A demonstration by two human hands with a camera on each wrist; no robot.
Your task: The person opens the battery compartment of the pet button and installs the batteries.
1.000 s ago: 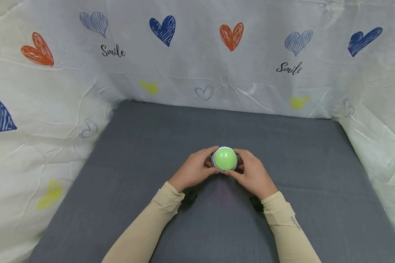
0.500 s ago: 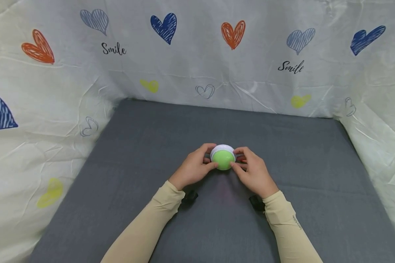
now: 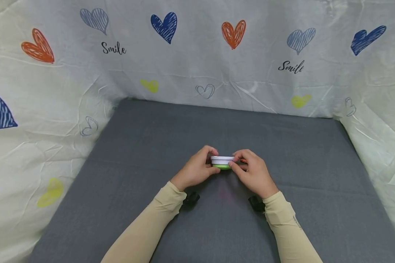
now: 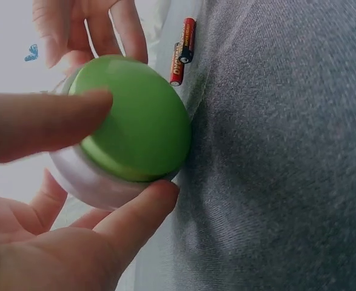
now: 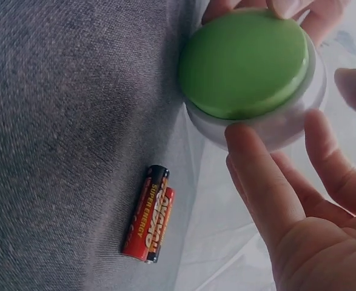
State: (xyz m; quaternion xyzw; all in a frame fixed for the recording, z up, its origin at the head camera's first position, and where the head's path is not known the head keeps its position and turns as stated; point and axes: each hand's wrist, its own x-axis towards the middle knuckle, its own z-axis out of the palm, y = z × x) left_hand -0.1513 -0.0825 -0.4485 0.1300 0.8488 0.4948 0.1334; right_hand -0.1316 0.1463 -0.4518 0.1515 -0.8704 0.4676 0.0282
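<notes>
A round push button [image 3: 222,160] with a white base and a green dome is between both hands, its green side turned down. My left hand [image 3: 195,166] holds it from the left. In the left wrist view its thumb [image 4: 74,118] lies across the green dome, and other fingers curve round the white base. My right hand [image 3: 254,171] holds the other side; in the right wrist view several fingers touch the white base [image 5: 287,130]. Two red and black batteries [image 5: 148,215] lie side by side on the grey cloth, mostly hidden by the right hand in the head view.
Grey cloth [image 3: 171,128] covers the tabletop. A white curtain [image 3: 191,65] printed with hearts and "Smile" hangs behind it and at both sides. A dark wrist camera [image 3: 191,199] sits at the left cuff, another black camera [image 3: 256,204] at the right.
The button has been tilted over: its green dome faced up, then toward me, and now points down with the white base uppermost. Both hands stay nearly in place while turning it.
</notes>
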